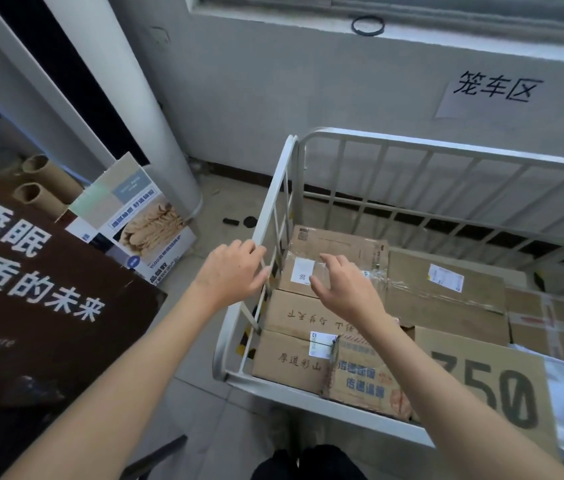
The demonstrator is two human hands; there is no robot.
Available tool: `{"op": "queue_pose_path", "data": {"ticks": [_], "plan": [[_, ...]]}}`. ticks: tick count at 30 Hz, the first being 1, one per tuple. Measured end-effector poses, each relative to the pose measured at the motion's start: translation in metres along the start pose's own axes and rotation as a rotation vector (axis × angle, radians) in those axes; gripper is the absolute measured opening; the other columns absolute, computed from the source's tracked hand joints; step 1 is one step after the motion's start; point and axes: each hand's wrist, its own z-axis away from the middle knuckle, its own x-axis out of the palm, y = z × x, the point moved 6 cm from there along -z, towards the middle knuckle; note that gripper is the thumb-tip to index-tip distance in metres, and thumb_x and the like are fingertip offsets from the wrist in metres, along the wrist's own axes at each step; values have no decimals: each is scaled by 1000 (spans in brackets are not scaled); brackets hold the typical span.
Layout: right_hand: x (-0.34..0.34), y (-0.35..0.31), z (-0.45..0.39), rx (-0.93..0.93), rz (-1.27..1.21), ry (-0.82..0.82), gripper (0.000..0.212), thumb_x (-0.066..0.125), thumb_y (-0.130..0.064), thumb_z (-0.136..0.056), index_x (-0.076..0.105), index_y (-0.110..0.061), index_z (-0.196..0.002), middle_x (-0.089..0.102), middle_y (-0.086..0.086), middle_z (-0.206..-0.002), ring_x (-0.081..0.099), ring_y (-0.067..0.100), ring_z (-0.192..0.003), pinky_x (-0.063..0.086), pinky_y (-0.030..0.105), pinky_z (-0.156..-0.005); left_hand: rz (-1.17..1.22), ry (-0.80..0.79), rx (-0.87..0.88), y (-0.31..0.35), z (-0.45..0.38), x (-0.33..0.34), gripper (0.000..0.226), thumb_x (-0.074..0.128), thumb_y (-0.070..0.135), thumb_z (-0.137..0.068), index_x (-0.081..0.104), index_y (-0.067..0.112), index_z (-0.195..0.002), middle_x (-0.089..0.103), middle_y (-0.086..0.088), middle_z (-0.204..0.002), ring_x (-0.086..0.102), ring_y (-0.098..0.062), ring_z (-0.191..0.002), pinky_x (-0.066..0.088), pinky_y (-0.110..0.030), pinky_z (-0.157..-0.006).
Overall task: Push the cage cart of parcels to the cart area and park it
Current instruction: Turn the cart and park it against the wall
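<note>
The white cage cart [275, 188] stands close to the wall, filled with several brown cardboard parcels [446, 292]. A paper sign [492, 91] with handwritten characters is stuck on the wall above it. My left hand [230, 271] hovers at the cart's left top rail, fingers loosely curved, thumb near the rail, not gripping it. My right hand [342, 285] floats over the parcels inside the cart, fingers spread and relaxed, holding nothing.
A dark brown signboard [31, 289] leans at the left, with cardboard tubes [34, 188] and a printed poster [142, 223] behind it. A white column [142, 98] stands in the corner. Small black bits [239, 221] lie on the floor beside the cart.
</note>
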Motion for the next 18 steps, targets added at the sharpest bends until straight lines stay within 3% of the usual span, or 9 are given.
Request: {"op": "queue_pose_path", "data": {"ticks": [11, 18], "plan": [[-1, -28, -53, 112, -18, 53, 57, 49, -44, -96, 41, -14, -144, 54, 7, -135, 53, 26, -121, 52, 42, -88, -13, 32, 145, -57, -56, 4, 51, 29, 51, -99, 60, 13, -114, 62, -4, -97, 58, -21, -77, 51, -35, -60], [10, -61, -107, 309, -36, 163, 56, 50, -42, -96, 42, -13, -143, 56, 9, -130, 54, 29, -118, 50, 43, -91, 19, 68, 413, -103, -118, 25, 52, 29, 50, -100, 63, 13, -116, 65, -4, -97, 60, -22, -77, 50, -34, -59]]}}
